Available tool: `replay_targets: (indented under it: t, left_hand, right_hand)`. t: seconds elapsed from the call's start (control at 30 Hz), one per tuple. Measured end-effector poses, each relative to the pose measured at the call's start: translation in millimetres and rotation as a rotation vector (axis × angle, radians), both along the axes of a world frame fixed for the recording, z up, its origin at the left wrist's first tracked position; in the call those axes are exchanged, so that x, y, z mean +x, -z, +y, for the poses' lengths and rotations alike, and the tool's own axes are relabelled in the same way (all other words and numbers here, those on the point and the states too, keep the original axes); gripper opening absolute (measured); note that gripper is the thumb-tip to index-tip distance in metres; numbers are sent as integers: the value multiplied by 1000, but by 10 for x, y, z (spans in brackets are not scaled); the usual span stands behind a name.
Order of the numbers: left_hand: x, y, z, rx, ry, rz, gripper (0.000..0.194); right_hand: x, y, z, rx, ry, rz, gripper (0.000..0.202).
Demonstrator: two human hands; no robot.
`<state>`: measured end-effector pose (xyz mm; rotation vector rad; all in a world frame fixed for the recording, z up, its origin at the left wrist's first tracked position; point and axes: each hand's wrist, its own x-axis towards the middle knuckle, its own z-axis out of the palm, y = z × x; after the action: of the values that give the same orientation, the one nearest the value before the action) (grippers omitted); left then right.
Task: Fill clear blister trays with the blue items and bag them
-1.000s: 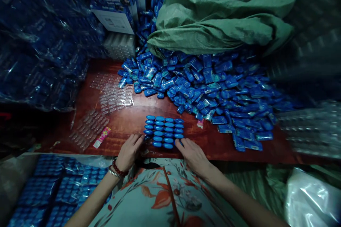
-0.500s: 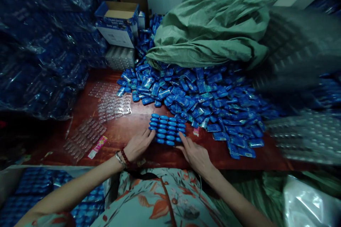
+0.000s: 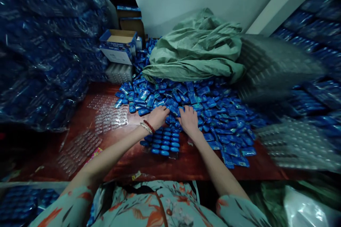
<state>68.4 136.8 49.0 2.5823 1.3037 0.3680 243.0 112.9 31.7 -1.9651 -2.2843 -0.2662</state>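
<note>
So both hands are out over the near edge of that big heap of small blue packets (image 3: 186, 94) spread across the reddish-brown table (image 3: 122, 165). The left hand (image 3: 159, 116) has its fingers bent loosely down onto the packets, with red and pale bracelets on that wrist. The right hand (image 3: 188, 118) is just beside it, palm down, fingers a bit spread and touching the heap too. Honestly can't tell if either one has actually got hold of a packet. Right below the hands, on the near side, there's a block of shiny blue capsule-shaped pieces (image 3: 164, 142) lined up in rows, with a bit of clear plastic poking out at its near right corner. Over to the left lie some clear molded trays (image 3: 110, 118), flat on the table, and a pink and yellow strip (image 3: 96, 153) partly hidden by the left forearm. Far side: a crumpled green sack (image 3: 195, 51) sits over the heap, and left of it an open blue and white box (image 3: 118, 46) rests on a stack of clear plastic (image 3: 119, 72). Plastic-wrapped blue bundles (image 3: 45, 49) are piled high on the left, and more clear molded sheets (image 3: 298, 145) sit on the right.
</note>
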Motion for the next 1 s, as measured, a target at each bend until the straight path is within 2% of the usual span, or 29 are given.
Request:
replay_targets:
  t: [0.07,0.13,0.27,0.37,0.43,0.5,0.6,0.67,0.73,0.8,0.87,0.93,1.0]
  left_hand:
    - [161,-4,101,-26,-20,63,15]
    - [202,2,150,-42,-59,71,17]
    - [117,36,149,-77,-70,66,18]
    - [150,84,92,-80,16,51,18]
    - [272,120,55,-53,99,35,16]
    - [455,151,45,-15,160,46,20]
    - [756,160,86,-33,206,130,39]
    - [904,124,116,-74,227,172,45]
    - [962,53,107,-77,231,154,45]
    - [899,-36,39,-48,224,63,38]
    - [700,-117,-81,-26,188,-90,29]
    - [366,-168,-231,-19,101,-256,23]
    - [-76,-179,-399,-3,-54,-394,21]
  right_hand:
    - [33,3,8,-15,-15,-5,29]
    - [158,29,-85,17,-19,69,28]
    - [515,136,-484,148,11,440,32]
    - [685,295,-878,101,160,777,38]
    - [689,438,-1129,16,275,911,40]
    - [615,586,-1328,-22,313,962,40]
    - [458,739,-1478,-13,261,911,38]
    - [396,761,-1476,-6,233,847,36]
    - [395,714,-1403,24,228,830,34]
    - [440,606,-1269,89,226,860,32]
    - [495,459,-1082,169,210,888,29]
    - [525,296,-854,216,153,892,27]
    - [508,145,-611,209,60,883,26]
